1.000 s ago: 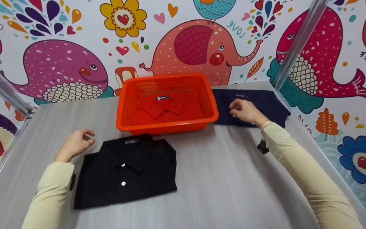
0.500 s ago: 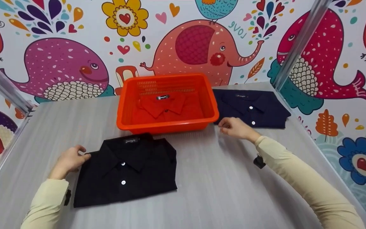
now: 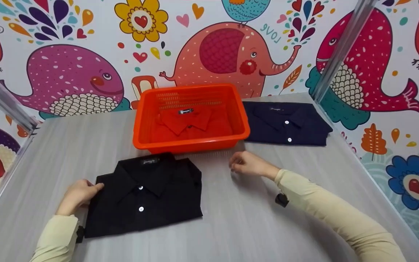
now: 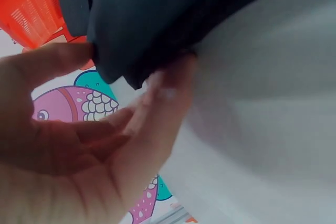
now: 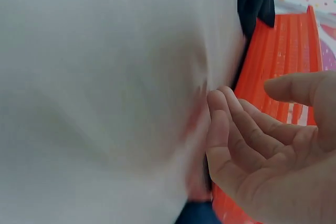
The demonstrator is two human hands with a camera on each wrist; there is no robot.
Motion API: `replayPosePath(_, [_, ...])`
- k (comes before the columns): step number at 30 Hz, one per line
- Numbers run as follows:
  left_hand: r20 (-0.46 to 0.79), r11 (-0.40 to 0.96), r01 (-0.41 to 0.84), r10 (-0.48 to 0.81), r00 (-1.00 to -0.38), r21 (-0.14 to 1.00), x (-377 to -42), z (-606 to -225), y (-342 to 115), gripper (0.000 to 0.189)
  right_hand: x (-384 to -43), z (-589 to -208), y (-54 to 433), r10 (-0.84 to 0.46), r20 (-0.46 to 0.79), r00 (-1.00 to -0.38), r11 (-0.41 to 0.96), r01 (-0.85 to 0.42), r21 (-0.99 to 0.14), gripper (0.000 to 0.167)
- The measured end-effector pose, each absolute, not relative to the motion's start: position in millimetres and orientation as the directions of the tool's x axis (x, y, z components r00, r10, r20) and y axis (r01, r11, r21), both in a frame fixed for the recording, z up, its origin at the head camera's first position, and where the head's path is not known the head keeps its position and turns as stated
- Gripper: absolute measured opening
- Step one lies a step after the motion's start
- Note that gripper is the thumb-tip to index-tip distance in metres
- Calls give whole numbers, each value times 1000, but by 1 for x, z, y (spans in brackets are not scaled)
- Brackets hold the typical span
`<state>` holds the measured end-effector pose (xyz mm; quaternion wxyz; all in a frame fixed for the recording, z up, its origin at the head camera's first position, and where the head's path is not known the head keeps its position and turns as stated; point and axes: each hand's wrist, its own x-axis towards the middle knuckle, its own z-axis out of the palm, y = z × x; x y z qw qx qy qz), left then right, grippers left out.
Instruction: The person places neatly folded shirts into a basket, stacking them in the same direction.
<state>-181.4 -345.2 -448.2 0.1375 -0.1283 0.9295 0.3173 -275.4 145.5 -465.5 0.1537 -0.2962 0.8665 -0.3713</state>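
Remotely, I read the head view as a clock face centred on the black shirt, which lay folded on the pale table, buttons up. At 9 o'clock I saw the left hand pinching the shirt's edge near the upper corner; the left wrist view showed the thumb on one face of the cloth and the fingers on the table side. The right hand was between 2 and 3 o'clock, well apart from the shirt, fingers loosely bent together, thumb standing off from them. At 1 o'clock sat the orange basket with a red shirt inside. Its front came very near the black collar; I could not tell whether they touched, so room was tight there. At 2 o'clock lay a navy shirt, its left edge close against the basket's right side. The widest room for moving ran from 3 to 5 o'clock; a further stretch of tabletop lay towards 10 and 11.
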Motion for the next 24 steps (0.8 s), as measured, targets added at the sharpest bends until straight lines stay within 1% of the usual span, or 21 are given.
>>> replayPosePath(4, [-351,750,-353,-171,-921,560,-180,-449,-343,41,-268,-470,130,-619,-35,-784,557,-407,-724,17])
replayPosePath(6, [-351,754,-355,-175,-920,552,-181,-450,-342,39,-264,-472,122,-616,-37,-787,548,-396,-737,17])
replayPosePath(10, [-356,762,-346,-163,-920,547,-181,-451,-339,39,-256,-477,105,-593,-70,-802,516,-312,-798,20])
replayPosePath(16, [-393,761,-335,-115,-912,555,-184,-452,-335,58,-244,-483,79,-509,-143,-849,465,-131,-876,33])
replayPosePath(18, [-409,756,-343,-110,-906,557,-185,-451,-334,61,-241,-484,71,-491,-165,-856,456,-91,-885,38])
replayPosePath(24, [-425,749,-343,-91,-901,567,-189,-450,-332,59,-234,-484,56,-452,-204,-868,486,-48,-873,46])
